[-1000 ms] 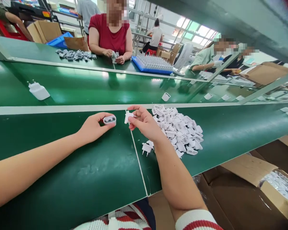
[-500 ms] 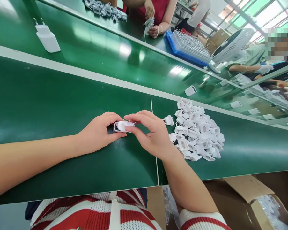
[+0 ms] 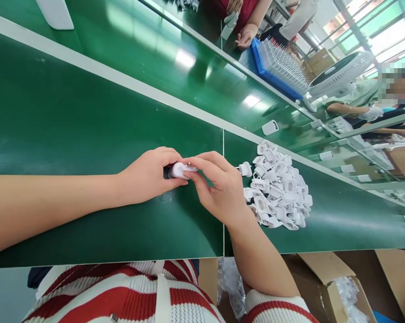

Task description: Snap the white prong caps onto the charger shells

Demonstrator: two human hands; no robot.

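My left hand (image 3: pixel 148 177) is closed around a charger housing (image 3: pixel 170 172), its thumb and fingers on either side, and the housing's far part is hidden in the grip. Thumb and index finger of my right hand (image 3: pixel 222 186) pinch a white plug cover (image 3: pixel 181 170) with pins. That cover lies against the housing's open end; how deep it sits I cannot tell. Right of my right hand, a heap of white plug covers (image 3: pixel 281 190) rests on the green worktop (image 3: pixel 97 125). One single plug cover (image 3: pixel 245 169) lies at the heap's left side.
Beyond a pale strip (image 3: pixel 128 85), a green belt carries a finished-looking charger (image 3: pixel 56 13) and a white housing (image 3: pixel 270 128). Across it are a co-worker's hand (image 3: pixel 246 36), a blue tray (image 3: pixel 263 67) of pinned parts and a fan (image 3: pixel 343 74). Cardboard boxes (image 3: pixel 326 264) stand below the front edge.
The view has shifted slightly. Plug cover and housing look closer together, with less of the housing's opening showing. The co-worker's hand across the belt has opened away from its part.
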